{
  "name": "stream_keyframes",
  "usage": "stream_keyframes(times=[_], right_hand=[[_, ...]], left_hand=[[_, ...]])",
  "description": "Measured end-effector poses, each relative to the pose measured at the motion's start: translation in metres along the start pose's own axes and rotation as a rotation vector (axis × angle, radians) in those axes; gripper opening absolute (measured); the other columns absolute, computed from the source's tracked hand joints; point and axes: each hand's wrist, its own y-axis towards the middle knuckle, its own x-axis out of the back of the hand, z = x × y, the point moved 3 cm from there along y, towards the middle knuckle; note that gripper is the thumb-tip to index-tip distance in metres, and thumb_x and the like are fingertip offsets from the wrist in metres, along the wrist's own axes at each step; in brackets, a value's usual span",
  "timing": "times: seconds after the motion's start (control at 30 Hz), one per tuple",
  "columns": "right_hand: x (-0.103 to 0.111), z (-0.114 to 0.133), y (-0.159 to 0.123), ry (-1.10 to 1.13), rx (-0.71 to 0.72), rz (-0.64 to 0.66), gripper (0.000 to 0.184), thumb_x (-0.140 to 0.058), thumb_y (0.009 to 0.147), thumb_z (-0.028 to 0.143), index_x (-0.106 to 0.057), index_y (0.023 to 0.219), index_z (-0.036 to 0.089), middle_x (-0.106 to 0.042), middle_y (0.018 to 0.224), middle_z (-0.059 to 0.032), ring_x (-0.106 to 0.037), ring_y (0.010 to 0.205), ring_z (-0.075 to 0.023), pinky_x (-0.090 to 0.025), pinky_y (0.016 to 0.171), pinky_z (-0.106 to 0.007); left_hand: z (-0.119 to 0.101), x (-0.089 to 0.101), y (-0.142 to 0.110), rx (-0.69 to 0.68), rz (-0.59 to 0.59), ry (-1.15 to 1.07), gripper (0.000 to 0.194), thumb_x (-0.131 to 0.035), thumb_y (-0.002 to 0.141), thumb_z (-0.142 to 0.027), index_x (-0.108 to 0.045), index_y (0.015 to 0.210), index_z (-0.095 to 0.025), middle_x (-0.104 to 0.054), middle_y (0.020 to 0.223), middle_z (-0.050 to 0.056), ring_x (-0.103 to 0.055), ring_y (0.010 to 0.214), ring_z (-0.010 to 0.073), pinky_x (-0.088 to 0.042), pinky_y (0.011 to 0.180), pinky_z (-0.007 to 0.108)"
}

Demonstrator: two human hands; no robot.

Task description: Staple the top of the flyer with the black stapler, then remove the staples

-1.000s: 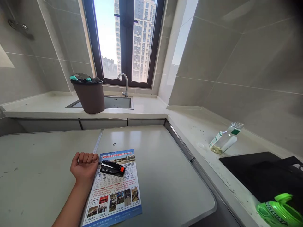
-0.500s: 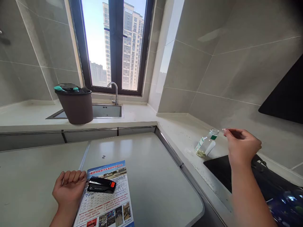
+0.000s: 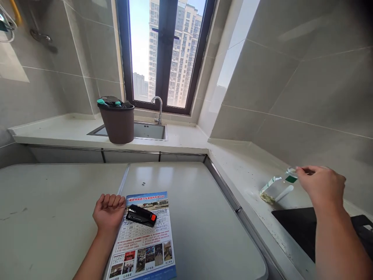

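Observation:
My left hand (image 3: 108, 213) rests palm up on the table at the left edge of a printed brochure (image 3: 145, 235). Its fingers are curled closed and hide whatever may be inside. Just right of it, a black stapler (image 3: 141, 215) with an orange-red end lies on the brochure. Further right, my right hand (image 3: 323, 186) is over the counter, its thumb and fingers pinched at the mouth of a clear glass bottle (image 3: 275, 186). What those fingertips hold is too small to make out. The bottle has a green and white label and pale greenish bits at its bottom.
Two small dark grey pieces (image 3: 143, 183) lie on the white table (image 3: 210, 233) beyond the brochure. A dark bin (image 3: 119, 124) stands by the sink (image 3: 150, 131) and faucet (image 3: 159, 109). A black flat thing (image 3: 297, 225) lies on the right-hand counter (image 3: 241, 163).
My right hand has gone from just beside the bottle's mouth, with something tiny and pale at its fingertips, to the mouth itself. The whole view has shifted; my left hand stays beside the stapler.

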Motion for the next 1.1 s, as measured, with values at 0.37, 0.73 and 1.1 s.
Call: stream_keyframes(times=[0.37, 0.73, 1.1], right_hand=[[0.0, 0.001, -0.006, -0.01, 0.022, -0.058, 0.02, -0.07, 0.081, 0.034, -0.082, 0.084, 0.018, -0.071, 0.084, -0.0183, -0.049, 0.067, -0.0284, -0.034, 0.063, -0.04], [0.002, 0.011, -0.004, -0.005, 0.093, 0.027, 0.021, -0.067, 0.081, 0.033, -0.079, 0.075, 0.017, -0.068, 0.083, -0.018, -0.054, 0.075, -0.0301, -0.038, 0.074, -0.042], [0.026, 0.028, -0.015, 0.112, 0.14, -0.202, 0.012, -0.069, 0.082, 0.022, -0.075, 0.08, 0.012, -0.065, 0.084, -0.0183, -0.054, 0.082, -0.0268, -0.036, 0.077, -0.04]], left_hand=[[0.0, 0.004, 0.001, 0.006, 0.047, -0.02, 0.052, -0.064, 0.083, -0.02, -0.016, 0.064, -0.02, -0.02, 0.051, -0.007, -0.024, 0.046, 0.0106, -0.03, 0.048, 0.027], [0.001, 0.0, 0.0, 0.037, -0.016, -0.061, 0.048, -0.06, 0.083, -0.017, -0.016, 0.065, -0.02, -0.02, 0.052, -0.006, -0.023, 0.047, 0.0111, -0.029, 0.048, 0.027], [0.0, 0.001, -0.001, 0.027, -0.05, -0.051, 0.047, -0.059, 0.085, -0.019, -0.015, 0.067, -0.02, -0.018, 0.054, -0.006, -0.022, 0.048, 0.0112, -0.029, 0.049, 0.027]])
